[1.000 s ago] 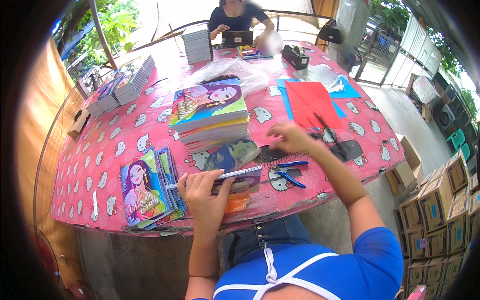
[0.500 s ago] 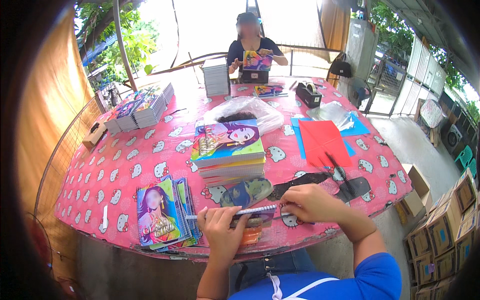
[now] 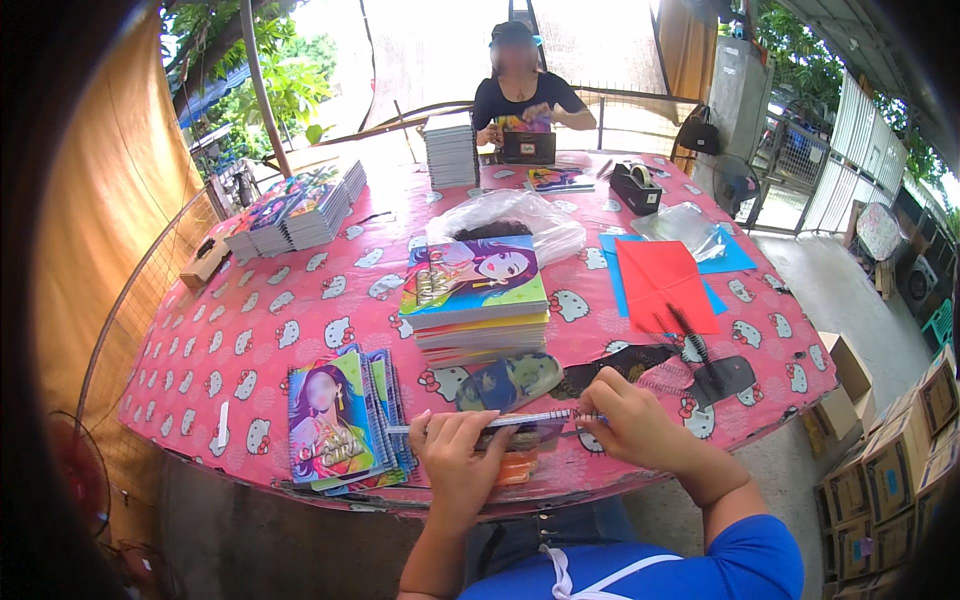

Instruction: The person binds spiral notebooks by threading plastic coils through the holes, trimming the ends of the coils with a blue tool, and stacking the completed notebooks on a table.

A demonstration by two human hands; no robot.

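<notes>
At the table's near edge, my left hand [image 3: 462, 452] grips a notebook [image 3: 538, 432] standing on edge, its hole-punched binding side turned up. My fingers lie over the top and the thumb presses the near face. My right hand [image 3: 632, 422] is closed in a pinch at the right end of that binding edge, apparently on a thin spiral coil, though the fingers hide most of it. Left of my hands lies a small pile of spiral-bound notebooks [image 3: 335, 425] with colourful covers. Beyond my hands stands a taller notebook stack [image 3: 475, 285].
Loose black spiral coils [image 3: 690, 335] lie on the right, near red sheets [image 3: 665, 285] and blue sheets [image 3: 735, 255]. A blue-patterned pouch-like item [image 3: 510, 382] sits before the stack. Across the table, a person [image 3: 522, 100] works behind a black box [image 3: 528, 148]. Cartons [image 3: 895, 470] are piled at right.
The view has shifted slightly, moving the scene to the right. My right hand stays at the binding's end with its fingers turned a little. The person opposite has lowered a notebook behind the box.
</notes>
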